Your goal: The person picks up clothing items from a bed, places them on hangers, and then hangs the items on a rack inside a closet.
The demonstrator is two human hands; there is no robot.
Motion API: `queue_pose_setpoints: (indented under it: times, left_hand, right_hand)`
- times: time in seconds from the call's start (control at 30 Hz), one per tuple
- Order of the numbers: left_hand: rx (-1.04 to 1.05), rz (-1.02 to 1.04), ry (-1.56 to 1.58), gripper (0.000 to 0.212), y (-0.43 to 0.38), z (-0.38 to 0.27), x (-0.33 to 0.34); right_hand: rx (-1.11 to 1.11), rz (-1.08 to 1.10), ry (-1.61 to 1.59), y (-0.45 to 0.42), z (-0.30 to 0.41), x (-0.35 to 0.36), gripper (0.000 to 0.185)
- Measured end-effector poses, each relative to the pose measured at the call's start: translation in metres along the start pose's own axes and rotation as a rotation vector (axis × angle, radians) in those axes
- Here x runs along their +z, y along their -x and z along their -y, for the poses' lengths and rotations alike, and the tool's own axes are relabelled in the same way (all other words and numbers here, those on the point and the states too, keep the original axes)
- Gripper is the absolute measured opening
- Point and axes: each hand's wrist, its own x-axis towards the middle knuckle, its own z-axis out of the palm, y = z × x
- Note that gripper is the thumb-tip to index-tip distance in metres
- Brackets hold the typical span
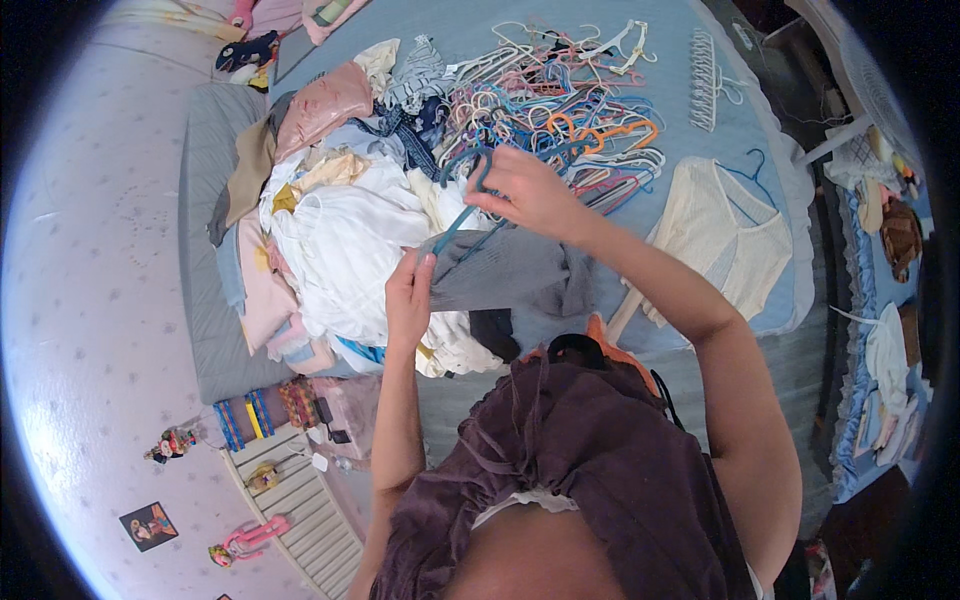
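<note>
In front of me I hold a teal clothes hanger [454,229] together with a grey knit garment [510,274]. My right hand [517,187] grips the hanger near its hook. Lower and to the left, my left hand [410,289] pinches the garment's edge around the hanger's end. The grey cloth hangs over the lower part of the hanger and trails to the right above the bed. Just behind it are a tangled heap of coloured hangers [547,97] and a pile of white clothes [352,232].
A cream knit top [720,232] on a blue hanger lies at the right of the blue bed sheet [679,112]. Farther back is a white multi-clip rack [703,82]. A pink satin cushion [322,109] and a grey pillow [225,240] sit at left, along the wall.
</note>
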Motion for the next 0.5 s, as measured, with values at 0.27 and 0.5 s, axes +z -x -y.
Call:
queue_pose_setpoints:
  times: [0.27, 0.5]
  left_hand:
    - [0.019, -0.051, 0.051, 0.023, 0.014, -0.029, -0.031]
    - [0.105, -0.016, 0.003, 0.019, 0.009, -0.026, -0.06]
  right_hand:
    - [-0.097, -0.301, 0.087, 0.056, 0.067, 0.024, 0.045]
    - [0.018, 0.539, -0.096, 0.072, 0.076, 0.075, 0.038]
